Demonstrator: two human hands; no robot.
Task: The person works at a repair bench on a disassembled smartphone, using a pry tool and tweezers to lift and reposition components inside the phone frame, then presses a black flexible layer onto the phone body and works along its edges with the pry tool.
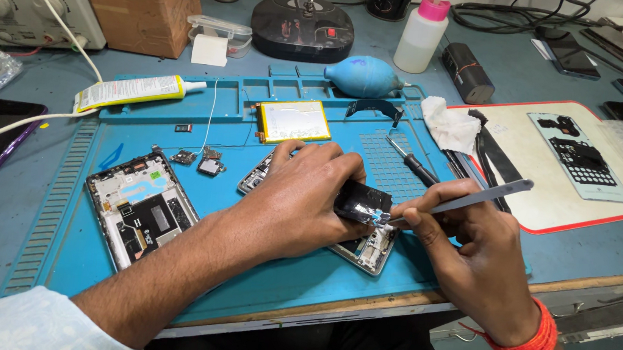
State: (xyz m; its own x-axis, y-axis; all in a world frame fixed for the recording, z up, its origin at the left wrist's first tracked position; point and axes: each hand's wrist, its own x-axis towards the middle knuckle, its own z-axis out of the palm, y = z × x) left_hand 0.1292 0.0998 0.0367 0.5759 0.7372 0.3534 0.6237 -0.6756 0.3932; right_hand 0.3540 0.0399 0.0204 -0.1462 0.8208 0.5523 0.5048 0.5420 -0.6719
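Resting near the blue mat's (302,273) front edge, the opened phone (366,245) lay pinned by the left hand (309,198), which gripped a black part (362,201); the right hand (472,251) pinched tweezers (469,200) closed there. Steady, gentle tip pressure seemed wisest.

We see a grey-blue workbench (594,248) with a wooden front edge under even light. Behind the blue repair mat (302,273), a pale wall strip shows.
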